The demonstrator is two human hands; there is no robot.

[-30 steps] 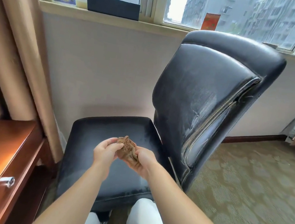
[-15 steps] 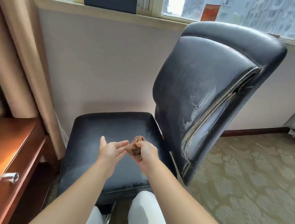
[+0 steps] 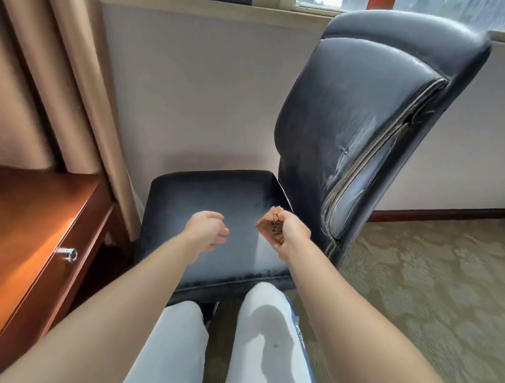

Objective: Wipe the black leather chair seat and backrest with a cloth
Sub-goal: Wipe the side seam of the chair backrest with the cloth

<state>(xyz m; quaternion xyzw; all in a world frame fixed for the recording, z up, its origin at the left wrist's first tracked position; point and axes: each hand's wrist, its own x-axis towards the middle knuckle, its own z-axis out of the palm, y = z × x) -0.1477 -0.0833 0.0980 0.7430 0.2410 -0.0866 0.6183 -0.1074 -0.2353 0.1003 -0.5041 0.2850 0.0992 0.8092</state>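
The right hand (image 3: 292,228) has its grip tight around a small bunched-up brown cloth (image 3: 269,223), held above the black leather chair seat (image 3: 213,193). The left hand (image 3: 206,230) hangs over the seat, fingers loosely curled, holding nothing. The tall black leather backrest (image 3: 350,108) stands just right of the cloth.

Both forearms are left bare; white trousers (image 3: 180,357) with blue printed side trim are worn, seen below the chair seat (image 3: 213,193).

Chair seat (image 3: 209,192) btwn desk (image 3: 18,226) at left & backrest (image 3: 359,115) at right.
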